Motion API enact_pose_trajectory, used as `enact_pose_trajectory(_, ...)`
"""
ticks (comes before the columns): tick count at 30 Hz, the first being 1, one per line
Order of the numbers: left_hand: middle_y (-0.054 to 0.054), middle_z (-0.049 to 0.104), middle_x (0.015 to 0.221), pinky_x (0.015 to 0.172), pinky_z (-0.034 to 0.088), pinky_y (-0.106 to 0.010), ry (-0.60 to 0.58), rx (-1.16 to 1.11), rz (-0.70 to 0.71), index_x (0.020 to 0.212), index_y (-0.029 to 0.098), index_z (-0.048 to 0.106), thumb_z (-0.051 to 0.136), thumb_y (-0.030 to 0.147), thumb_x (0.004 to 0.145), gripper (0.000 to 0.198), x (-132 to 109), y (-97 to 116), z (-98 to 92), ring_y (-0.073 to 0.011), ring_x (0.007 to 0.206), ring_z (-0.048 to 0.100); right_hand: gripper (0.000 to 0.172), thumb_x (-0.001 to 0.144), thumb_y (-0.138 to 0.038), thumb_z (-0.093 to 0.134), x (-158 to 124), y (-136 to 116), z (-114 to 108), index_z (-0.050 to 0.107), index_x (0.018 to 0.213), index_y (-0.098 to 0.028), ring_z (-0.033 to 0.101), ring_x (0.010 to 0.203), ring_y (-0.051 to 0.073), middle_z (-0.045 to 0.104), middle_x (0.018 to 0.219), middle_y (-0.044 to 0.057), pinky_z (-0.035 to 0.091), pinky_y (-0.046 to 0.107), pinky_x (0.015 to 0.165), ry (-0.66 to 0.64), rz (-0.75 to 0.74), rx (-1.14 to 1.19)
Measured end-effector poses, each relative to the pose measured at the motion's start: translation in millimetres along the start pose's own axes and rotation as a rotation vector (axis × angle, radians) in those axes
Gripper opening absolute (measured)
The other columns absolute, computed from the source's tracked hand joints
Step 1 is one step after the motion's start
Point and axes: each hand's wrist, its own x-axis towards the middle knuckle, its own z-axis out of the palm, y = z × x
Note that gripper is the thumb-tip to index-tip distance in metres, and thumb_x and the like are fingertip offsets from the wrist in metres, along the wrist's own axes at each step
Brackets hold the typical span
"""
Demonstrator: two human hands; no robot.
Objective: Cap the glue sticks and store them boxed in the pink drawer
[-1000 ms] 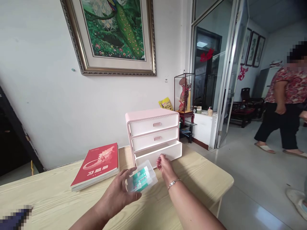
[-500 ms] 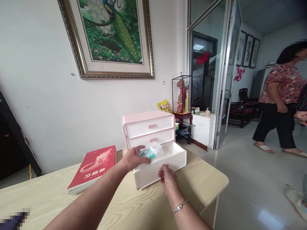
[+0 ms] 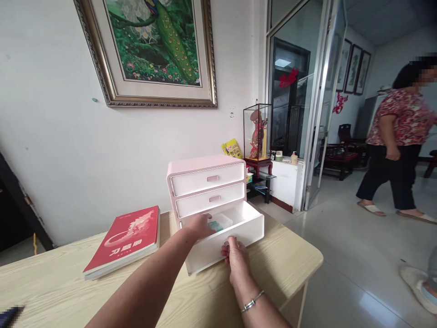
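A pink and white desktop drawer unit (image 3: 206,162) stands on the table with its bottom drawer (image 3: 251,229) pulled out. Inside that drawer lies a clear plastic packet with teal contents (image 3: 218,224). My left hand (image 3: 200,226) reaches over the drawer's front and grips the packet at its left side; the fingertips are partly hidden by the drawer front. At the middle of the drawer front, my right hand (image 3: 236,255) is closed, thumb and fingers pinching the drawer handle, which they mostly cover. The two upper drawers are closed.
Red-covered books (image 3: 126,239) lie on the wooden table (image 3: 167,291) left of the unit. The table's rounded right corner is close by. Behind stand a glass display case (image 3: 257,132) and a yellow bag (image 3: 232,149). A person (image 3: 398,118) walks at the right.
My left hand has lowered the plastic packet from above the drawer front down into the drawer. My right hand stays at the handle. The view has shifted slightly.
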Motion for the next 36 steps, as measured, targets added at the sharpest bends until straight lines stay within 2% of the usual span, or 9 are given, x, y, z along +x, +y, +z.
enact_pose_trajectory(7,-0.007,0.066,0.113,0.088,0.052,-0.036,-0.108,-0.040,-0.033,0.115,0.020,0.063,0.066,0.033,0.087,0.031,6.3,-9.8,17.9,-0.0216,0.100,0.064,0.019,0.075,-0.036,0.056,5.0,2.9,-1.2,0.059,0.068,-0.019,0.058,0.054,0.015,0.065,0.060,0.001,0.037,0.023,0.043,0.007,-0.019,-0.051)
enact_pose_trajectory(11,-0.008,0.070,0.108,0.090,0.051,-0.037,-0.068,-0.117,-0.008,0.111,0.017,0.067,0.070,0.040,0.081,0.037,-2.9,-9.8,9.8,-0.0254,0.100,0.066,0.017,0.074,-0.035,0.056,7.4,4.1,-1.4,0.058,0.067,-0.019,0.057,0.052,0.014,0.064,0.058,0.001,0.037,0.023,0.042,0.001,-0.037,-0.042)
enact_pose_trajectory(14,-0.009,0.071,0.113,0.091,0.050,-0.031,0.036,-0.193,0.027,0.114,0.017,0.067,0.066,0.042,0.081,0.041,-22.2,-5.0,-6.2,-0.0248,0.103,0.066,0.019,0.076,-0.037,0.056,4.6,2.0,-1.5,0.057,0.069,-0.019,0.058,0.052,0.014,0.064,0.059,0.001,0.038,0.023,0.043,-0.011,-0.035,-0.022)
enact_pose_trajectory(18,-0.007,0.067,0.120,0.084,0.051,-0.029,0.211,-0.262,0.086,0.112,0.022,0.067,0.051,0.045,0.088,0.038,-75.6,-14.6,-26.6,-0.0217,0.096,0.066,0.020,0.077,-0.038,0.056,-0.1,-1.3,-2.8,0.057,0.072,-0.018,0.057,0.053,0.013,0.063,0.061,0.000,0.039,0.022,0.044,-0.033,-0.047,-0.008)
enact_pose_trajectory(21,-0.006,0.069,0.114,0.071,0.052,-0.026,0.403,-0.292,0.134,0.103,0.024,0.070,0.047,0.050,0.089,0.038,-127.5,-54.3,-29.1,-0.0213,0.093,0.066,0.021,0.076,-0.038,0.059,1.1,-1.1,-3.4,0.058,0.073,-0.018,0.058,0.054,0.012,0.063,0.061,0.000,0.039,0.021,0.044,-0.043,-0.049,-0.007)
enact_pose_trajectory(24,-0.005,0.072,0.106,0.063,0.052,-0.024,0.515,-0.269,-0.082,0.100,0.023,0.070,0.048,0.051,0.087,0.038,-175.3,-121.3,-23.9,-0.0204,0.084,0.068,0.023,0.075,-0.040,0.060,4.8,0.9,-2.5,0.056,0.074,-0.018,0.058,0.053,0.012,0.061,0.058,-0.001,0.038,0.020,0.043,-0.031,-0.044,-0.027)
enact_pose_trajectory(29,-0.001,0.074,0.106,0.070,0.052,-0.027,0.610,-0.104,-0.437,0.096,0.028,0.070,0.050,0.048,0.082,0.032,-230.3,-224.0,-14.2,-0.0213,0.077,0.070,0.027,0.075,-0.046,0.060,10.1,4.4,2.2,0.055,0.076,-0.019,0.059,0.056,0.013,0.059,0.058,-0.004,0.040,0.020,0.044,-0.025,-0.048,-0.035)
enact_pose_trajectory(32,-0.002,0.075,0.104,0.073,0.052,-0.029,0.586,-0.158,-0.515,0.098,0.027,0.069,0.049,0.049,0.083,0.034,-240.2,-246.5,-10.1,-0.0228,0.081,0.071,0.028,0.073,-0.047,0.062,15.3,3.9,8.2,0.055,0.076,-0.020,0.059,0.056,0.012,0.057,0.058,-0.004,0.041,0.020,0.045,-0.044,-0.035,-0.025)
enact_pose_trajectory(36,-0.001,0.076,0.100,0.074,0.051,-0.026,0.601,-0.253,-0.450,0.098,0.027,0.068,0.049,0.046,0.083,0.031,-232.8,-242.3,-6.2,-0.0202,0.077,0.071,0.029,0.072,-0.046,0.064,26.1,0.1,23.0,0.055,0.077,-0.019,0.060,0.057,0.013,0.059,0.059,-0.003,0.042,0.020,0.045,-0.054,-0.001,-0.046)
